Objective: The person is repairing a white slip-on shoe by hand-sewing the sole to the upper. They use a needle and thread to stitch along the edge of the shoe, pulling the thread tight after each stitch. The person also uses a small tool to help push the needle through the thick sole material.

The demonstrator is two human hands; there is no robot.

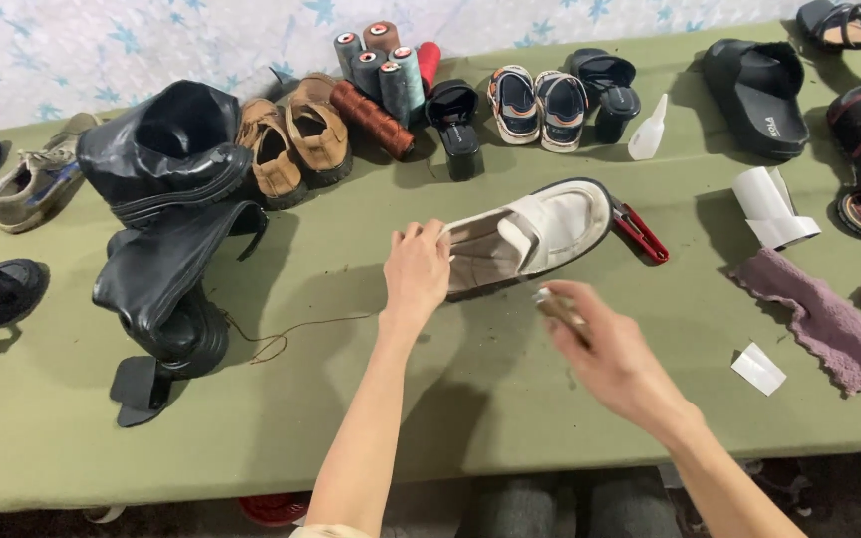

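Note:
A white shoe with a dark sole (540, 231) lies on its side on the green table (351, 418), opening towards me. My left hand (417, 269) grips its heel end, fingers over the rim. My right hand (605, 349) hovers just in front of the shoe and holds a small slim tool (558, 305) between thumb and fingers; its tip is blurred. A red-handled cutter (642, 233) lies behind the shoe's toe.
Black boots (166, 239) lie at left with a loose thread (286, 334) beside them. Tan shoes (296, 139), thread spools (386, 70), sandals (540, 105) and a glue bottle (648, 128) line the back. A purple cloth (819, 314) and white tape (774, 204) lie right.

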